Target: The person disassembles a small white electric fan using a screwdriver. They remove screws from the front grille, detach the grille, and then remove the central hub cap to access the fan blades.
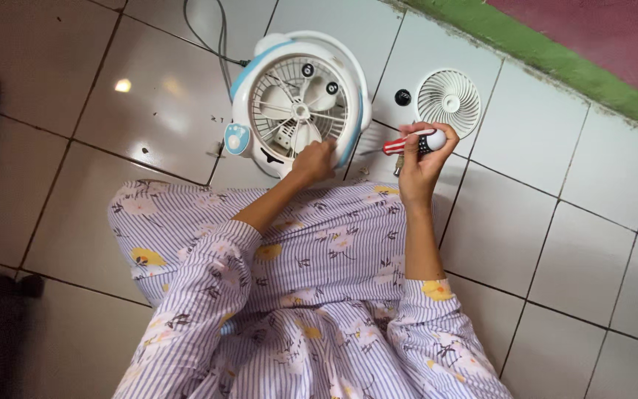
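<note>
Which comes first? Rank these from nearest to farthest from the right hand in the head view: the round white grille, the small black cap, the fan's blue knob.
From the right hand:
1. Small black cap, just above it on the tile.
2. Round white grille, above and slightly right; close to the cap's distance.
3. Blue knob, far left on the fan.

White tiled floor bears fan, grille, perhaps screws.

The person wears a loose garment of thin lilac-and-white stripes, printed with pale pink and yellow flowers and small dark sprigs. Its sleeves are pushed up toward the elbows, leaving the forearms bare. Both hands are bare, without rings or a watch.
</note>
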